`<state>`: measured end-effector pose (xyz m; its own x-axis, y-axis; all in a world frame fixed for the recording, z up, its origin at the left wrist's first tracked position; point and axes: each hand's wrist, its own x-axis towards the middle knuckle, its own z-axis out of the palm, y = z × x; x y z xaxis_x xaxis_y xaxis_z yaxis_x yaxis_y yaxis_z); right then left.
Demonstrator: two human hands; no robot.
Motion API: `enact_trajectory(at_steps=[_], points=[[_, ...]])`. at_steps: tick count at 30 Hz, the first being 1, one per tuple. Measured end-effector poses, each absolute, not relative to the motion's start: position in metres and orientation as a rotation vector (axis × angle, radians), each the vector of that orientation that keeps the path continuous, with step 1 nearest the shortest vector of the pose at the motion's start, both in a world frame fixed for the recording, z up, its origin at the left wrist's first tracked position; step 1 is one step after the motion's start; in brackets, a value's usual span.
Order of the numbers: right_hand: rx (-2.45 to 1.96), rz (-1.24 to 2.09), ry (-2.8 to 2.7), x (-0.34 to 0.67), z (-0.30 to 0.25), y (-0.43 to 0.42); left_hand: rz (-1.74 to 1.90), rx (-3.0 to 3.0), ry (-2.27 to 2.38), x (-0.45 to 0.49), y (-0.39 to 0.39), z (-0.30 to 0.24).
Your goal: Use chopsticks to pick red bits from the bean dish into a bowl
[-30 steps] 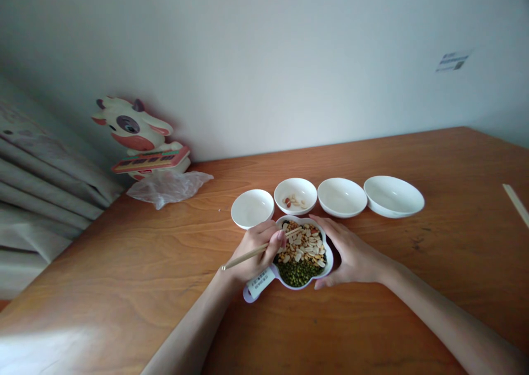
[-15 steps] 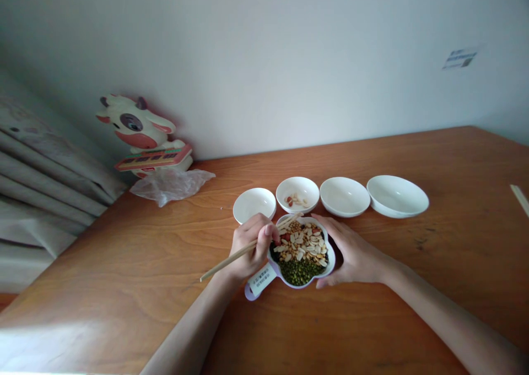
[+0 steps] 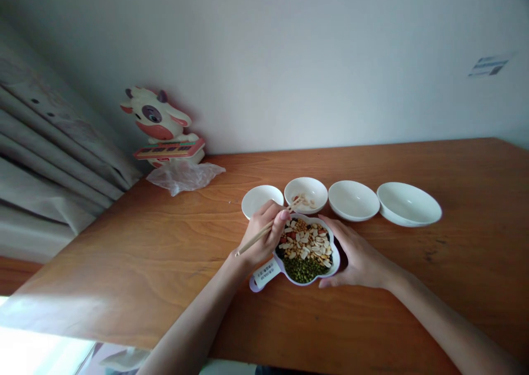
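Chopsticks (image 3: 253,244) have swung away from the middle of the dish, and their tips now reach just over the near rim of the second bowl; whether they pinch anything is too small to tell. At the far left, one grey curtain (image 3: 45,143) hangs beside the desk (image 3: 124,265). Beyond the left grip (image 3: 264,234) stand one cow figurine (image 3: 159,119) and one crumpled plastic bag (image 3: 184,177). That grip is closed around the single pair of chopsticks, with the fingers together.

Four white bowls stand in a row beyond the grips. The first bowl (image 3: 260,199) sits just past the left grip's knuckles. The second bowl (image 3: 306,192) holds pale nut pieces (image 3: 303,201). The third bowl (image 3: 353,200) and fourth bowl (image 3: 409,204) lie further right, beyond the right grip.

Between the two grips sits one flower-shaped dish (image 3: 337,259), its labelled handle (image 3: 264,273) pointing toward the left forearm. It holds green mung beans (image 3: 301,270) and a mix of pale slices and red beans (image 3: 306,240). The right grip (image 3: 357,256) curves around the dish's right side, fingers spread against the rim.
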<state>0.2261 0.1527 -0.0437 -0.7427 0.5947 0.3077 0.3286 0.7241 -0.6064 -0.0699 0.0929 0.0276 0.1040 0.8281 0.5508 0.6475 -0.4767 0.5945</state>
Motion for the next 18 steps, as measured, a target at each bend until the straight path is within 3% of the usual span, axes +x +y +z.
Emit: enact_trajectory(at_steps=[9, 18], points=[[-0.706, 0.788, -2.406, 0.225, -0.04, 0.152, 1.441, 2.331, 1.289, -0.091, 0.078, 0.041], [-0.717, 0.763, -2.425, 0.227, -0.046, 0.153, 1.172, 2.695, 1.244, -0.09, 0.078, 0.048]])
